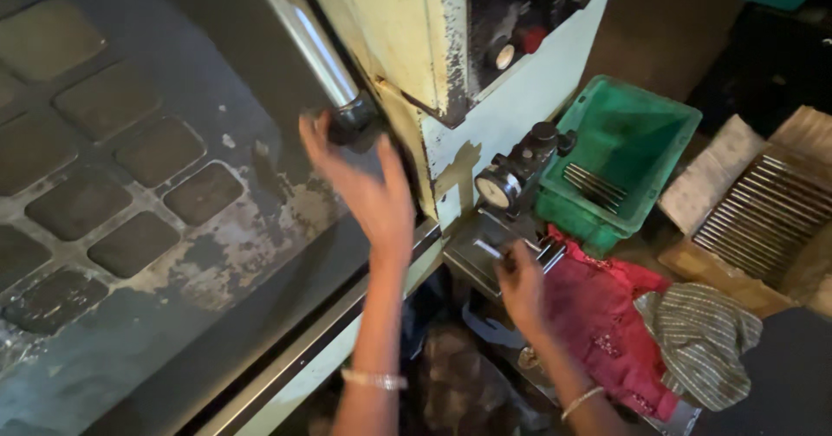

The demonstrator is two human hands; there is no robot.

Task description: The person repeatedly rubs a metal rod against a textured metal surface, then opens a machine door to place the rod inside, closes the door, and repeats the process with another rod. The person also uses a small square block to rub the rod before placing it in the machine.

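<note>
— Where are the hands right now?

— Apart. The left hand is up on the dark knob at the bottom of the shiny lever, fingers spread over it more than wrapped around it. The right hand is lower, pinched on a thin metal strip lying on the small steel plate of the cream-painted machine.

— And what's around the right hand?

— Just above it sits a round dial gauge. Beyond it is a green bin with a few more strips; a red cloth lies beside the wrist, and further right a cardboard box holds rows of strips.

— How would you do this well?

— I'd say seat the strip flat and square on the plate, and close the left hand firmly on the knob so the lever moves evenly. Fingertips look close to the working spot, so I'd keep them back from it
</note>
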